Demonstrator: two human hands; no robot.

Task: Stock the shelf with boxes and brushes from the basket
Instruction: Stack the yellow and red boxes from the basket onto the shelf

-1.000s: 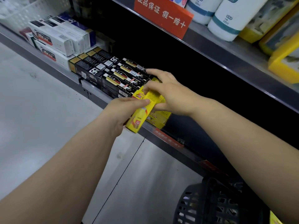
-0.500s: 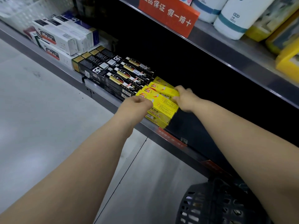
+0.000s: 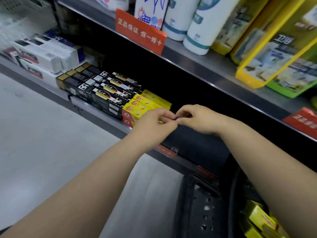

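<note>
Glossy yellow boxes [image 3: 145, 103], metal shelf [image 3: 197, 66]

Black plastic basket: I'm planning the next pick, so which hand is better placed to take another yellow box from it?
Probably the right hand. The black plastic basket sits under the right forearm, with yellow cardboard boxes at its right side. The left hand is over the shelved boxes, farther away.

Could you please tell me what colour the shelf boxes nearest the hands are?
The boxes are yellow with red ends, clearest in the head view.
</note>
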